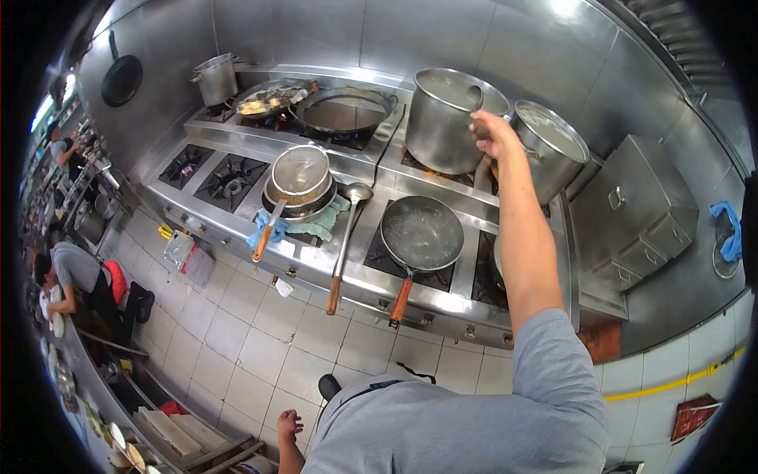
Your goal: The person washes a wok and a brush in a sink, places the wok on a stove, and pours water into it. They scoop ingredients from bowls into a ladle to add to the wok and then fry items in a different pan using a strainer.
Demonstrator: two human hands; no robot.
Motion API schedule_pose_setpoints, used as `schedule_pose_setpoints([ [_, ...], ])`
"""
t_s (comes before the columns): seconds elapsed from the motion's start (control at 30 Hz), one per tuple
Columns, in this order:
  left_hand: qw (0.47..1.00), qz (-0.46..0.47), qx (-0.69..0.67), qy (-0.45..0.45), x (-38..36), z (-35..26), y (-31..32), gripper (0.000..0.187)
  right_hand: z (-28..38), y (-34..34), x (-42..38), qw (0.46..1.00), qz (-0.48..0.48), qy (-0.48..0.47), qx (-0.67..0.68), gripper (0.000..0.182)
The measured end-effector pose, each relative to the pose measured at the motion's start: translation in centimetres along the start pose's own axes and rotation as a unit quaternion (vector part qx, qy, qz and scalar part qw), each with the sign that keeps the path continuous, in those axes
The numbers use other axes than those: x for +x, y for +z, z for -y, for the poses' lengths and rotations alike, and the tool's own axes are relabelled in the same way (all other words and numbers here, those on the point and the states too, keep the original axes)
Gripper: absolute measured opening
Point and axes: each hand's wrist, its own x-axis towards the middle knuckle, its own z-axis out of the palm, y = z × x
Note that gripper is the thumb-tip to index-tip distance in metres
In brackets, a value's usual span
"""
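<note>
My right hand point(497, 136) is stretched out over the stove at the rim of a tall steel stockpot point(442, 126), its fingers apart. A dark, rounded utensil end point(474, 97) shows at the pot's rim, right at my fingertips. Beside it stands a second stockpot point(550, 133) with pale liquid. My left hand point(290, 426) hangs low at my side above the floor, fingers loosely bent and holding nothing. In front of me, a frying pan point(422, 235) of bubbling clear liquid sits on a burner, its wooden handle pointing my way. A long-handled ladle point(347, 229) lies left of it.
A strainer point(301, 170) rests over a pan on cloths point(322, 223). Behind are a dark wok point(341, 110) and a pan of frying food point(268, 99). A steel cabinet point(632, 209) stands right. At left, a person point(79, 272) bends over a counter; another person point(63, 150) stands farther back.
</note>
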Motion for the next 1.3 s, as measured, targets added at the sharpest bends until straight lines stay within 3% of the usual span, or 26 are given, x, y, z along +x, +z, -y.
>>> schedule_pose_setpoints([
  [0.1,1.0,-0.01,-0.001,-0.029,-1.3,3.4,-0.7,0.026,2.2,-0.7,2.1,0.966,0.108,0.039,0.231,0.019],
  [0.27,0.997,0.012,0.074,-0.025,-2.6,5.4,-0.8,0.027,4.7,0.4,1.0,0.914,0.108,-0.025,0.389,0.023],
  [0.4,0.991,0.042,0.124,0.002,-2.3,4.0,-0.6,0.027,6.3,0.7,-1.0,0.894,0.131,-0.032,0.427,0.02],
  [0.5,0.992,0.04,0.119,0.002,-0.9,2.4,-0.5,0.028,7.0,0.9,-3.4,0.888,0.155,-0.027,0.433,0.02],
  [0.57,0.999,0.034,0.019,-0.013,0.4,0.9,-0.6,0.028,7.3,1.4,-5.3,0.891,0.157,-0.038,0.425,0.021],
  [0.77,0.998,0.038,0.055,0.002,3.5,-3.9,-0.3,0.03,6.7,1.6,-13.0,0.888,0.18,-0.061,0.419,0.028],
  [0.93,0.992,0.066,0.107,0.015,4.3,-5.2,0.3,0.039,2.6,0.7,-19.5,0.85,0.278,-0.045,0.444,0.033],
  [1.03,0.986,0.097,0.136,0.009,5.0,-4.5,0.9,0.043,-1.7,-0.3,-22.9,0.84,0.305,-0.02,0.448,0.047],
  [1.2,0.989,0.083,0.121,-0.003,3.9,-4.3,2.3,0.035,-10.5,-0.8,-28.1,0.858,0.2,0.062,0.469,0.036],
  [1.3,0.99,0.087,0.115,-0.007,2.7,-4.3,2.7,0.031,-16.9,-2.6,-29.4,0.864,0.191,0.118,0.45,0.026],
])
